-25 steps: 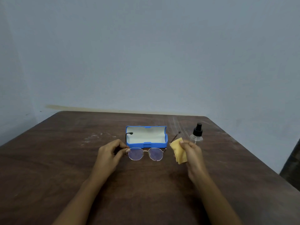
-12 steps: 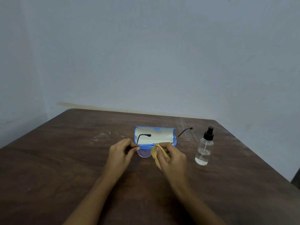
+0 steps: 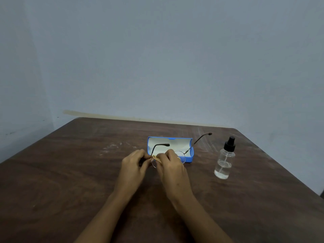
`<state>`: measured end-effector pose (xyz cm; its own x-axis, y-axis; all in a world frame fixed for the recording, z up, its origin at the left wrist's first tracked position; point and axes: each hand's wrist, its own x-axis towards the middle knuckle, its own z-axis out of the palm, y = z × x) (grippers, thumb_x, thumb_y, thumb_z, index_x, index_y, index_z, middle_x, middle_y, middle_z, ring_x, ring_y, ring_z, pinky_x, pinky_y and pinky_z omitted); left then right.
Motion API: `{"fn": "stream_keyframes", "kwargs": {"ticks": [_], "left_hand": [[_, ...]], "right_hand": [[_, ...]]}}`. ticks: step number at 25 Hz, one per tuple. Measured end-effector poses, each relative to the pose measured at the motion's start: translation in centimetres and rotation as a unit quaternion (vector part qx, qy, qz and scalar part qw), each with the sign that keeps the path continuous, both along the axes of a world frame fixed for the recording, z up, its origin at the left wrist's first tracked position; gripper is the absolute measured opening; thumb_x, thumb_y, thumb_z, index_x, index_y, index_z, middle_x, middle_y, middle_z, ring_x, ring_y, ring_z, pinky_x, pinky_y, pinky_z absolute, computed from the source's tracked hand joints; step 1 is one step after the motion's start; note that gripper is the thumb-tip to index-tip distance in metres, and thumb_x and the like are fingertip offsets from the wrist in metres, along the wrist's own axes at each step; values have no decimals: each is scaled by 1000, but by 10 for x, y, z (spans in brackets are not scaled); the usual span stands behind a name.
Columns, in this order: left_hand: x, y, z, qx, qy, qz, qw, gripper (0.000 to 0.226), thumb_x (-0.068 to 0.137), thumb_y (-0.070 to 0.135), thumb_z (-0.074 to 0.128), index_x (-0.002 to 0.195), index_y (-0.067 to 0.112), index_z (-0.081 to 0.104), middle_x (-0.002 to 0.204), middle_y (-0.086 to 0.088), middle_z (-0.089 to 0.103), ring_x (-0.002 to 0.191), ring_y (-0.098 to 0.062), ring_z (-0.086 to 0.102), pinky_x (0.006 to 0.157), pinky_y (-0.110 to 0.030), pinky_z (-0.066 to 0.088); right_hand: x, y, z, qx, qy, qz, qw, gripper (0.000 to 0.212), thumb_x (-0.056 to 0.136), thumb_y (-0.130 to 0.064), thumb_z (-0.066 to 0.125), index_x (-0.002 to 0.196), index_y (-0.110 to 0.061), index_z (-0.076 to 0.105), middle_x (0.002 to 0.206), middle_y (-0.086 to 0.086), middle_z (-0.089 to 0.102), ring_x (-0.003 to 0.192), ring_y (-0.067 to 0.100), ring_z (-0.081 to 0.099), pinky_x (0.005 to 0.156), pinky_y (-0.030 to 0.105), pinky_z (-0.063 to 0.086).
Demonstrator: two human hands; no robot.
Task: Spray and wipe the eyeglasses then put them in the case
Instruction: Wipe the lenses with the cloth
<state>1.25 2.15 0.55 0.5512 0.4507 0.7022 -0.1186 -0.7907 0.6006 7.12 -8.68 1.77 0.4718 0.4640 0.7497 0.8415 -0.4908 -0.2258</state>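
1. Left hand [image 3: 134, 161] pinches the glasses [image 3: 182, 156] at one hinge. Right hand [image 3: 171, 165] pinches a cloth [image 3: 157, 157] over one lens.
2. Hard rubbing could bend the thin frame (or pop a lens).
3. The glasses are just before the open case [image 3: 191, 155], and a temple could snag it.
4. A careless elbow could topple the bottle [image 3: 224, 162], well to the right.
5. Scuffed brown table [image 3: 70, 172]; bare grey-blue wall [image 3: 157, 58].
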Motion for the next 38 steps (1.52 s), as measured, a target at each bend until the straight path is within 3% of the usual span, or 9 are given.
{"fn": "stream_keyframes", "kwargs": {"ticks": [2,7,12,16,23,28,31,35,38], "left_hand": [[-1,0,-1,-2,-3,-7,1000,12,76,6,67,68,6,59,68,-3,62,69,-13,56,57,-23,45],[-2,-1,2,6,-12,-11,1000,12,75,12,60,64,9,54,64,3,57,66,-11,53,56,-11,37],[-1,-2,1,22,-1,-48,999,19,73,-4,50,64,13,48,67,-3,56,74,-14,57,61,-6,42],[2,-2,-1,1,-5,-42,999,29,71,-4,55,60,21,46,65,-7,57,70,-12,55,58,-13,44],[2,0,-2,-30,-2,-3,1000,44,74,5,67,57,33,38,58,9,53,63,3,50,54,-8,34],[1,1,0,-47,-12,21,999,43,74,0,67,56,27,39,61,-2,60,66,-7,54,56,-9,36],[0,3,1,-47,-21,31,998,45,75,-3,65,56,27,37,61,-8,60,64,-21,59,56,-15,36],[-1,-1,3,-10,-13,15,1000,46,74,-9,60,57,25,35,56,6,49,61,-6,50,52,-8,33],[-2,-6,6,8,-15,-13,1000,38,71,-6,52,58,26,39,59,1,54,63,1,50,55,-4,35]], "right_hand": [[0,1,-7,-5,10,9,1000,6,71,-23,64,71,-18,63,69,0,55,53,16,57,37,19,37],[-3,4,-12,-16,26,8,999,8,64,-15,62,71,-18,66,71,0,57,57,17,59,39,19,41],[-6,-1,-10,6,50,30,998,13,73,4,66,85,0,62,83,19,59,76,31,59,63,36,54],[1,5,-15,-52,28,16,998,25,59,-8,75,81,-16,65,76,2,58,66,19,58,48,24,48],[1,1,-16,-51,-11,39,998,17,63,-13,67,79,-20,69,70,-1,56,65,18,57,43,19,41],[-1,-2,-17,-46,-47,54,996,33,54,-7,76,84,-20,70,69,-1,56,71,13,51,44,20,40],[-6,-3,-19,-46,-74,27,996,26,53,-11,63,76,-20,71,69,-2,57,74,13,44,48,20,42],[-12,-1,-20,-74,-43,-18,996,19,48,-12,56,62,-19,67,64,-2,58,65,15,56,47,18,42],[-12,3,-16,-87,-26,-50,995,16,55,-18,57,64,-20,69,64,-3,60,60,15,59,49,18,45]]}}
